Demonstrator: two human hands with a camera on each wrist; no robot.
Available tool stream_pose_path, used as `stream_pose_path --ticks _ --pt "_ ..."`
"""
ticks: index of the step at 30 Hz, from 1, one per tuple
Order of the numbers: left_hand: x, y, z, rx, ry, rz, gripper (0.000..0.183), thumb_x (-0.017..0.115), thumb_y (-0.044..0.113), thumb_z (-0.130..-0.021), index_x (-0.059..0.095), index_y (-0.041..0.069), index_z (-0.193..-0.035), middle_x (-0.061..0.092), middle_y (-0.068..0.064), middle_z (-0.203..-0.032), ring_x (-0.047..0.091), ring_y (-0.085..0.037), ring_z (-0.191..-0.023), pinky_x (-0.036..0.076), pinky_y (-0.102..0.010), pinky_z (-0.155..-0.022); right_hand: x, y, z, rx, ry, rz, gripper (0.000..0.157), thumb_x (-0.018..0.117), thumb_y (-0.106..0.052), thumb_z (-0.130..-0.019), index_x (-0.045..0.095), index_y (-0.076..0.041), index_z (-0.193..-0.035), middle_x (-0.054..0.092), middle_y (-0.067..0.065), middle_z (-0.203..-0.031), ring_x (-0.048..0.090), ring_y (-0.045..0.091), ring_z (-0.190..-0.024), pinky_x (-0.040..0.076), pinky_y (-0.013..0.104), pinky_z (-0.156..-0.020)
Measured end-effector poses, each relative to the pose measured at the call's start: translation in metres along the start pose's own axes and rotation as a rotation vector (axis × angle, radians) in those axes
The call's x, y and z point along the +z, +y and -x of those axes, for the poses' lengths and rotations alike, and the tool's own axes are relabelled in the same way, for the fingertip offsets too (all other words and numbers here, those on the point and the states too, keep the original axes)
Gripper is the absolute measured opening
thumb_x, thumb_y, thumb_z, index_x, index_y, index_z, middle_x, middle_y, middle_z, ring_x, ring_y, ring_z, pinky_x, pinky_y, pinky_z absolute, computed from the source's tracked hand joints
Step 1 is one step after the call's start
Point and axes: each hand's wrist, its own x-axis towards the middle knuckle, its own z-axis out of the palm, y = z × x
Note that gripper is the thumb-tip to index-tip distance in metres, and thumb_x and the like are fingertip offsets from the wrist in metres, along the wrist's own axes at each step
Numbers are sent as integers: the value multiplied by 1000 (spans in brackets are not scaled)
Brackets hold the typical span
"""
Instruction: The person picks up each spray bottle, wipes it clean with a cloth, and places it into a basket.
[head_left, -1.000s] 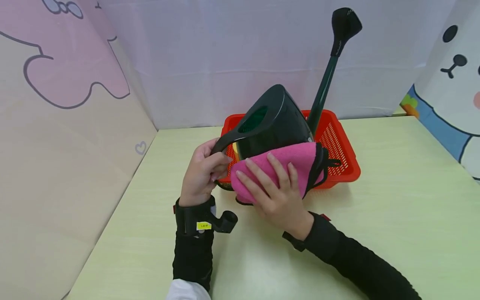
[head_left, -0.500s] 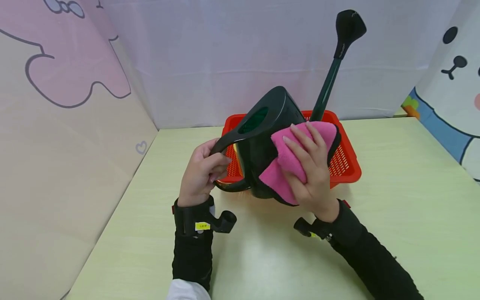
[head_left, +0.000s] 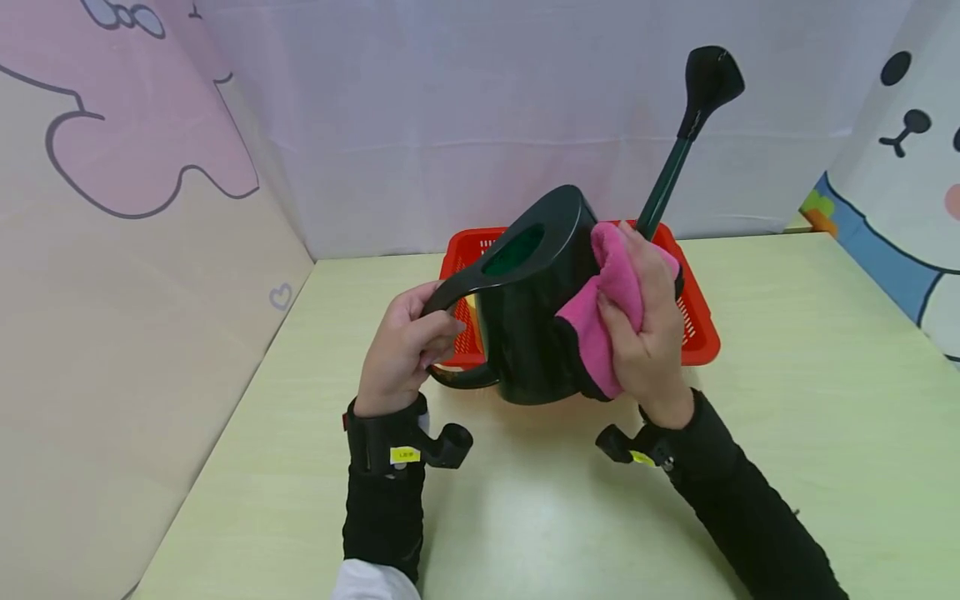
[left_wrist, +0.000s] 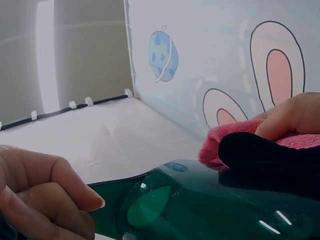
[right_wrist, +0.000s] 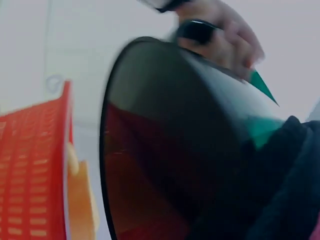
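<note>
A dark green watering can (head_left: 532, 333) hangs tilted in front of the red basket, its long spout reaching up to the right and ending in a black rose (head_left: 711, 83). My left hand (head_left: 408, 346) grips the can's loop handle (head_left: 457, 287). Against the can's right side, my right hand (head_left: 648, 325) holds a bunched pink cloth (head_left: 592, 325) with black edging, thumb and fingers curled on it. In the left wrist view the cloth (left_wrist: 215, 142) lies against the glossy green body (left_wrist: 240, 210). The right wrist view shows the can's underside (right_wrist: 150, 140), blurred.
The red perforated basket (head_left: 701, 333) stands on the pale table (head_left: 525, 517) behind the can. Something yellow (head_left: 471, 307) shows inside it, mostly hidden. A white curtain (head_left: 450, 125) hangs behind the table, with a printed panel at each side.
My right hand has slid the pink cloth from the can's lower front up and rightward to its right side, bunching it. The can has shifted slightly right and its spout has dipped. The left hand keeps its grip.
</note>
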Motion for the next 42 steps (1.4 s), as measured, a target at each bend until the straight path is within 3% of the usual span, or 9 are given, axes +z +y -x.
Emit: stream_pose_path --ticks 6,15,18,23,27,32,35,39,42 --pt "3 0 0 -15 13 -12 10 44 1 -78 47 3 -87 39 2 -52 31 -15 -43 29 -20 -41 18 -10 17 -311 0 314 48 56 -21 -76 52 -11 -123 50 17 -126 36 36 -121 35 57 -95" --pt "11 -2 -4 -71 -23 -15 11 48 4 -78 48 2 -89 43 1 -56 31 -13 -44 29 -20 -41 40 -23 48 -520 -170 701 50 53 -27 -80 48 -8 -126 46 17 -129 30 38 -122 25 61 -95" --pt "11 -3 -5 -79 -17 -33 13 48 3 -77 47 2 -90 42 1 -55 31 -13 -44 30 -20 -41 43 -25 51 -533 -201 736 51 54 -25 -80 48 -7 -127 45 16 -131 29 37 -123 20 61 -97" --pt "10 -3 -4 -72 -27 -26 12 48 5 -78 47 2 -89 43 1 -56 31 -13 -43 30 -20 -41 35 -25 42 -531 -212 658 48 55 -25 -79 51 -8 -124 46 17 -129 31 37 -122 21 61 -97" --pt "10 -1 -3 -64 -50 -19 10 48 5 -78 48 3 -88 41 1 -55 29 -14 -43 29 -21 -42 25 -23 30 -472 -144 513 46 54 -26 -80 52 -8 -122 48 18 -127 33 37 -121 25 60 -97" --pt "8 1 -1 -65 -76 -17 8 46 2 -78 47 6 -85 40 1 -55 30 -15 -43 30 -21 -42 9 -20 12 -298 -20 235 47 54 -28 -81 52 -11 -124 47 15 -131 31 37 -122 29 57 -98" --pt "7 2 1 -62 -106 -4 10 45 1 -78 47 6 -85 40 0 -54 31 -16 -43 31 -21 -42 -1 -18 2 -195 9 88 50 57 -17 -76 51 -6 -124 46 17 -131 32 37 -122 32 51 -99" --pt "5 2 2 -62 -136 -1 11 44 0 -77 48 6 -86 40 0 -53 30 -16 -43 30 -20 -42 -15 -16 -7 -6 8 -93 55 53 1 -69 47 3 -123 50 13 -126 39 31 -117 39 34 -94" --pt "4 3 3 -65 -148 -9 9 44 1 -77 48 6 -84 39 0 -53 30 -17 -43 30 -21 -42 -23 -17 -9 181 19 -180 47 49 1 -75 49 0 -122 54 3 -115 44 25 -106 42 25 -83"
